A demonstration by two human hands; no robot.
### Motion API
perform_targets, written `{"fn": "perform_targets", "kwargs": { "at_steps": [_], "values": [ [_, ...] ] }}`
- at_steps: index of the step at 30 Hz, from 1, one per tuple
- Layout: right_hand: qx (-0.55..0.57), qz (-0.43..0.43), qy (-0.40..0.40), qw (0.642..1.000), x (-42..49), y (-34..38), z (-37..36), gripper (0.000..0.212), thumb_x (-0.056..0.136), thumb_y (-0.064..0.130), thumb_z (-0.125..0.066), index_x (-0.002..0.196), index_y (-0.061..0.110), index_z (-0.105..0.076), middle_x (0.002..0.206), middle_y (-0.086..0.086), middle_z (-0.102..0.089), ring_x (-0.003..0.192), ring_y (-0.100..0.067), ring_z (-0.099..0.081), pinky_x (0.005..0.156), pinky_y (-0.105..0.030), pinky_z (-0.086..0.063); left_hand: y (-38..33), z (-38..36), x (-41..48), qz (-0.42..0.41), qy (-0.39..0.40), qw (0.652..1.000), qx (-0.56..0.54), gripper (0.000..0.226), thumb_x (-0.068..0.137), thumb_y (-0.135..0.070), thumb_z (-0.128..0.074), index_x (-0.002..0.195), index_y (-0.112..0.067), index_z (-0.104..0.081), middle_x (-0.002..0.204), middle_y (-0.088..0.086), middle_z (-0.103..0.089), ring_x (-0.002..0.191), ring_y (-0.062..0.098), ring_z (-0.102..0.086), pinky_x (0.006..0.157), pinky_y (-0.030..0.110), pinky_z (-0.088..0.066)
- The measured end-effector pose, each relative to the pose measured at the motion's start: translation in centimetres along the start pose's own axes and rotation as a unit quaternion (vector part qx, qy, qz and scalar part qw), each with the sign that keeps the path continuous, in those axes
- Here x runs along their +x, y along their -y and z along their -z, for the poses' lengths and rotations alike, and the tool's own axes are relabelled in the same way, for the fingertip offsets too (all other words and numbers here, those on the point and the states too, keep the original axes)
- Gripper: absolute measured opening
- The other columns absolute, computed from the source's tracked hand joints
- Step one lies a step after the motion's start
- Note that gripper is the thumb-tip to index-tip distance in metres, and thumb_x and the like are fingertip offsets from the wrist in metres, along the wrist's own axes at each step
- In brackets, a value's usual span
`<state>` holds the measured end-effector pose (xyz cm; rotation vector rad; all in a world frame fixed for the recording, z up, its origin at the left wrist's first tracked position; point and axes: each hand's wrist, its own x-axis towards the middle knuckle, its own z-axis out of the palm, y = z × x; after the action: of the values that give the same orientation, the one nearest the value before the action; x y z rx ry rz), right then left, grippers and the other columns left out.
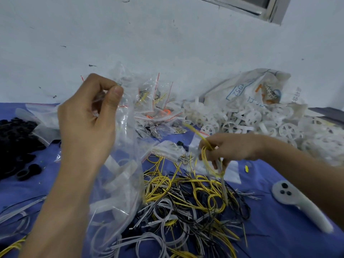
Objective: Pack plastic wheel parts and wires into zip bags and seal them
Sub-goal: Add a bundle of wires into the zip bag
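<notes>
Looking past the wire pile (pixel 186 202) on the worktop (pixel 279 229), I have my right hand (pixel 229 148) pinching a yellow wire (pixel 208 162) and my left hand (pixel 87 116) clamped on the bag (pixel 121 164). The loop may snag tangled neighbours or miss the slack mouth. Wheels (pixel 260 120) lie beyond.
</notes>
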<state>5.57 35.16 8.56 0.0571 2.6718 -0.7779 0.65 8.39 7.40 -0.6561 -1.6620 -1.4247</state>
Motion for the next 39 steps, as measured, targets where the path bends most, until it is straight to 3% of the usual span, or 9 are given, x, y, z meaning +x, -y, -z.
{"fn": "perform_targets", "kwargs": {
  "at_steps": [5,9,14,18,21,24,28,34,39],
  "values": [
    [0.001,-0.086,-0.051,0.995,-0.6,-4.3,-1.0,0.011,0.096,0.01,-0.051,0.086,0.01,-0.056,0.074,-0.006,-0.059,0.059,-0.016,-0.054,0.055,-0.024,-0.047,1.4,0.1,0.3,0.006,-0.006,1.0,-0.006,0.015,0.093,-0.051,-0.048,0.082,-0.042,-0.054,0.073,-0.006,-0.057,0.07,0.024,-0.054,0.066,0.038,-0.045],
    [-0.071,-0.161,-0.025,0.984,-2.2,-9.4,-2.7,0.018,0.091,0.015,-0.057,0.074,0.01,-0.057,0.058,0.001,-0.056,0.048,-0.012,-0.051,0.053,-0.021,-0.044,1.9,-0.3,0.2,0.023,0.002,0.999,-0.031,0.019,0.088,-0.063,-0.047,0.084,-0.046,-0.055,0.074,-0.018,-0.057,0.073,0.014,-0.054,0.072,0.039,-0.047],
    [-0.098,-0.236,-0.015,0.967,-3.1,-13.2,-5.8,0.012,0.083,0.017,-0.064,0.079,0.007,-0.061,0.059,-0.002,-0.061,0.048,-0.012,-0.058,0.051,-0.02,-0.046,1.7,-0.4,0.1,-0.014,0.055,0.998,-0.013,0.018,0.089,-0.063,-0.044,0.085,-0.048,-0.053,0.078,-0.016,-0.057,0.077,0.009,-0.053,0.073,0.03,-0.041],
    [-0.188,-0.241,-0.053,0.951,-2.8,-13.9,-6.4,0.029,0.078,0.02,-0.065,0.059,0.012,-0.045,0.052,-0.002,-0.037,0.046,-0.013,-0.032,0.048,-0.025,-0.027,1.5,-0.1,0.3,-0.035,0.092,0.995,0.035,0.013,0.091,-0.056,-0.044,0.082,-0.051,-0.052,0.079,-0.022,-0.058,0.078,0.001,-0.051,0.073,0.023,-0.037],
    [-0.194,-0.235,-0.052,0.951,-2.4,-13.6,-6.7,0.039,0.079,0.016,-0.062,0.051,0.014,-0.035,0.051,-0.003,-0.034,0.045,-0.013,-0.028,0.047,-0.024,-0.024,1.3,0.0,0.2,-0.023,0.128,0.991,0.026,0.012,0.09,-0.049,-0.048,0.082,-0.043,-0.054,0.077,-0.02,-0.06,0.062,-0.005,-0.049,0.057,0.013,-0.035],
    [-0.159,-0.229,-0.036,0.96,-2.2,-13.2,-6.8,0.031,0.079,0.012,-0.059,0.05,0.013,-0.047,0.045,0.002,-0.05,0.036,-0.005,-0.042,0.044,-0.015,-0.036,0.7,0.1,-0.1,-0.028,0.144,0.988,0.037,0.014,0.089,-0.047,-0.049,0.082,-0.037,-0.055,0.076,-0.013,-0.059,0.055,-0.003,-0.047,0.05,0.01,-0.033],
    [-0.075,-0.211,-0.043,0.974,-2.7,-13.1,-6.1,0.027,0.08,0.009,-0.056,0.053,0.012,-0.053,0.049,0.001,-0.058,0.038,-0.007,-0.05,0.052,-0.021,-0.048,0.0,0.4,-0.2,-0.024,0.175,0.983,0.053,0.014,0.084,-0.047,-0.055,0.081,-0.034,-0.058,0.074,-0.013,-0.058,0.053,-0.003,-0.047,0.049,0.003,-0.03],
    [0.085,-0.147,-0.096,0.981,-3.4,-12.9,-5.3,0.025,0.083,-0.002,-0.053,0.059,0.005,-0.055,0.046,-0.002,-0.056,0.04,-0.012,-0.044,0.047,-0.023,-0.039,-1.0,1.0,-0.2,-0.009,0.234,0.971,0.05,0.016,0.073,-0.046,-0.07,0.08,-0.036,-0.059,0.077,-0.015,-0.059,0.061,0.001,-0.051,0.061,0.015,-0.042],
    [0.117,-0.113,-0.145,0.976,-5.2,-12.5,-3.6,0.027,0.087,-0.009,-0.045,0.067,-0.002,-0.061,0.057,-0.013,-0.057,0.044,-0.014,-0.046,0.048,-0.023,-0.039,-3.0,1.8,-0.4,-0.086,0.283,0.952,0.082,0.017,0.08,-0.043,-0.051,0.081,-0.028,-0.058,0.079,-0.004,-0.057,0.069,0.01,-0.054,0.065,0.03,-0.043]
  ]
}}
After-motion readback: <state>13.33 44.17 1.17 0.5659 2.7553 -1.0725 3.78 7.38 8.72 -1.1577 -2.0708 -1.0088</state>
